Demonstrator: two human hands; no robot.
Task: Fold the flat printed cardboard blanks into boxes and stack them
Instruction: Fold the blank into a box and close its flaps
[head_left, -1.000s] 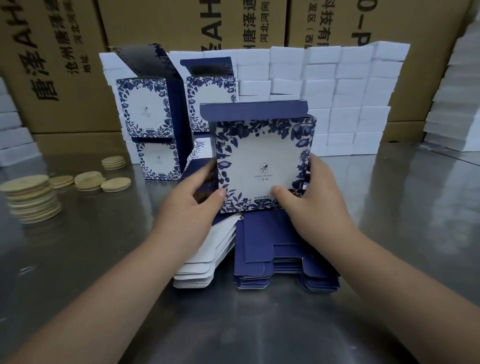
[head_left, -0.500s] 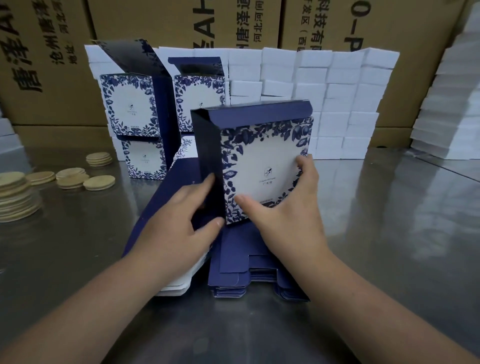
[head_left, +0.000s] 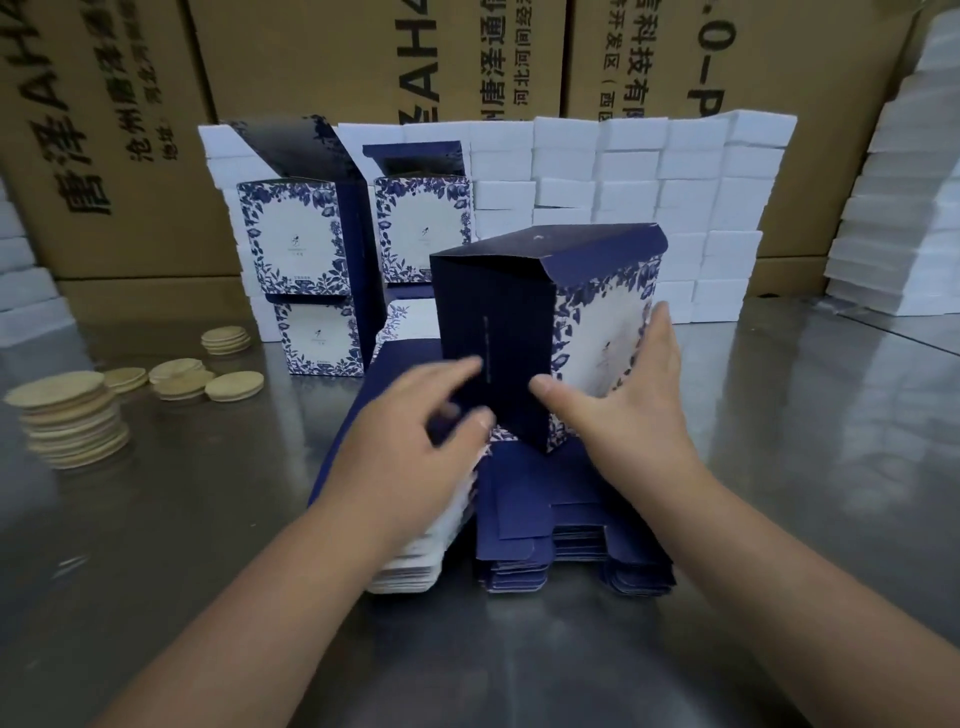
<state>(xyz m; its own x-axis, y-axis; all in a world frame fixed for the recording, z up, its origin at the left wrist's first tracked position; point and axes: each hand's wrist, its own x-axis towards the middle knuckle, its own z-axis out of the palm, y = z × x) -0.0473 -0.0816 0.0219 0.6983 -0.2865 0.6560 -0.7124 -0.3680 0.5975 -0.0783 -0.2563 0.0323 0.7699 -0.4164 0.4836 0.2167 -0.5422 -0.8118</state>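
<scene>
The box (head_left: 498, 322) stands upright, one corner toward the camera, over the blanks (head_left: 545, 530) stacked on the table (head_left: 805, 467). The right hand (head_left: 623, 415) grips it, thumb on the dark side and fingers spread across the printed front. The blurred left hand (head_left: 410, 447) pinches its lower left edge between thumb and forefinger. Finished boxes (head_left: 291, 244) stand stacked behind, to the left.
</scene>
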